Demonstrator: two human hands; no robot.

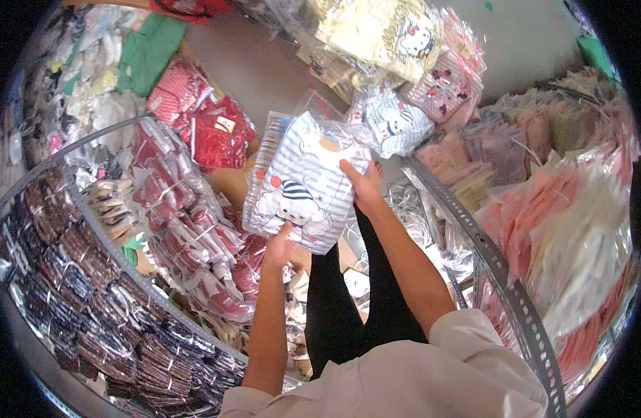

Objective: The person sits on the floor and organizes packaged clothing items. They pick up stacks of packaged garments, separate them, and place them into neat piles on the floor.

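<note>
Both hands hold a stack of folded striped garments (315,177) in front of my body. The top one is white with pale blue stripes and bears a cartoon dog in a striped nightcap; clear plastic shows around the stack's edges. My left hand (279,248) grips the lower edge, thumb on top beside the dog print. Across the upper right edge lies my right hand (364,183), its thumb near the neckline and its other fingers partly hidden. Just beyond it, a similar bagged blue-striped garment (393,120) rests among other packs.
Yellow bagged garments (372,36) and pink striped packs (445,86) lie ahead. Red bagged garments (223,130) sit to the left, above tied maroon bundles (190,235). Metal shelf rails (122,251) at left and a perforated rail (487,245) at right flank me, with stacked clothing bundles behind.
</note>
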